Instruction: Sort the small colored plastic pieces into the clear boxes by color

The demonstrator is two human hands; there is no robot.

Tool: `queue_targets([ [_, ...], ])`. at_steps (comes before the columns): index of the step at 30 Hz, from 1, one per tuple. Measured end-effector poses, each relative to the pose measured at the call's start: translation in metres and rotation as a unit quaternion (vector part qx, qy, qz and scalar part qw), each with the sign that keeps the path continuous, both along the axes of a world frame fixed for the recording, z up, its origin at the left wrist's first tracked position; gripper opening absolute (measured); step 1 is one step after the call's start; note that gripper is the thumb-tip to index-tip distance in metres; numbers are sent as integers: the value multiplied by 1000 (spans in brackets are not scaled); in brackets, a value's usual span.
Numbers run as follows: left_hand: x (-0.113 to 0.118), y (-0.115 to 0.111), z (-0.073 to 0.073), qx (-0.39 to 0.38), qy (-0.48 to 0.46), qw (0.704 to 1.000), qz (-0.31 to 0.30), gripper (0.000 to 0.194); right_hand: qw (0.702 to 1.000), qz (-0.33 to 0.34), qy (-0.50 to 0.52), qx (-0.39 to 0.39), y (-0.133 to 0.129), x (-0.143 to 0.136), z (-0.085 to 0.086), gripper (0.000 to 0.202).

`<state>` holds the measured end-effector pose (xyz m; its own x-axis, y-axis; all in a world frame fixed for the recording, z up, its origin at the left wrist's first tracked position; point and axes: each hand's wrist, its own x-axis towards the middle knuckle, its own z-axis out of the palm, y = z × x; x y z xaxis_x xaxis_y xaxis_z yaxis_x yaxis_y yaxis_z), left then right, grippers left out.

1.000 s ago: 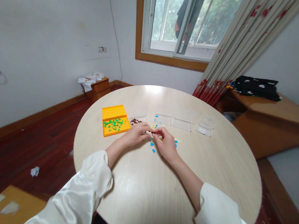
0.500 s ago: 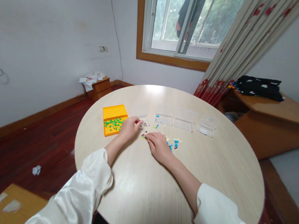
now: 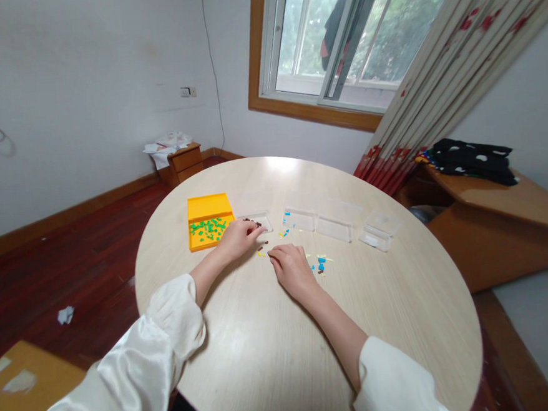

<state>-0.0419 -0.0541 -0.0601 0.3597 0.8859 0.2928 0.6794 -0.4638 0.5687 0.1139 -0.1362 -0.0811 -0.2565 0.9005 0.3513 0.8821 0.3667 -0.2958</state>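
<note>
My left hand [image 3: 239, 239] is closed in a pinch over the near side of a clear plastic box [image 3: 266, 221] holding dark brown building-block pieces [image 3: 252, 222]; what its fingertips hold, if anything, is too small to make out. Just right of it, my right hand [image 3: 293, 269] rests low on the table, fingers curled together, their contents hidden. Yellow pieces [image 3: 261, 254] and a brown piece [image 3: 266, 243] lie beyond its fingertips. Blue pieces [image 3: 322, 264] mixed with pale yellow and brown ones are beside its knuckles. An open yellow case [image 3: 209, 205] with green pieces [image 3: 208, 227] stands left of my left hand.
Along the far side of the round table [image 3: 266, 356] stand more clear boxes: one with a few blue pieces [image 3: 288, 214], a long box [image 3: 334, 229] and a small lidded box [image 3: 374, 239]. A cardboard box [image 3: 37, 385] sits on the floor at left.
My left fingertips have shifted slightly nearer and to the right, showing more brown pieces in the box. A blue piece by my right fingertips is no longer visible.
</note>
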Motion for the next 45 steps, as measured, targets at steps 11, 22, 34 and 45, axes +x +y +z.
queue_targets([
  [11, 1, -5, 1, -16, 34, 982, -187, 15, 997, -67, 18, -30, 3, 7, 7, 19],
  [22, 4, -9, 1, -23, 34, 980, -194, 12, 998, -56, -11, -29, 1, 7, 8, 11],
  [34, 5, -9, 1, 7, 6, 992, -124, 21, 995, -65, 64, 48, 2, 8, 4, 17],
  [45, -2, 2, 2, -21, -4, 995, 97, 40, 997, 72, -1, 5, -5, -13, 5, 33],
])
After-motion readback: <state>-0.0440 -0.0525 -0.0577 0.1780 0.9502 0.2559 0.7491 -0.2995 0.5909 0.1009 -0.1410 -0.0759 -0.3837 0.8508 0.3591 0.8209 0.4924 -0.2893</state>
